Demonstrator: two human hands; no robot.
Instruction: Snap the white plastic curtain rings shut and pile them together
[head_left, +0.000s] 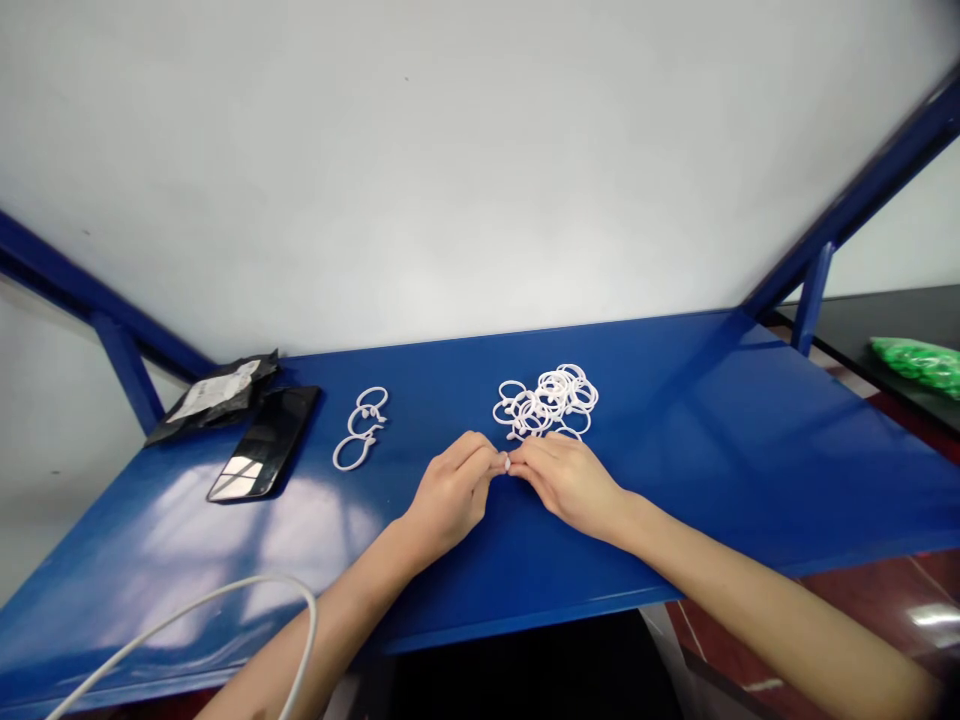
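Note:
My left hand and my right hand meet over the middle of the blue table, fingertips almost touching. Both pinch a white plastic ring; only a small white bit of it shows between the fingers, and the rest is hidden. Just beyond my right hand lies a loose pile of white rings, several of them with small knobs. To the left of my left hand, 3 white rings lie in a short row, apart from the pile.
A black phone lies on the blue table at the left, beside a black plastic package with a white label. A white cable loops over my left forearm. Blue braces stand at both ends, and a green bag lies far right.

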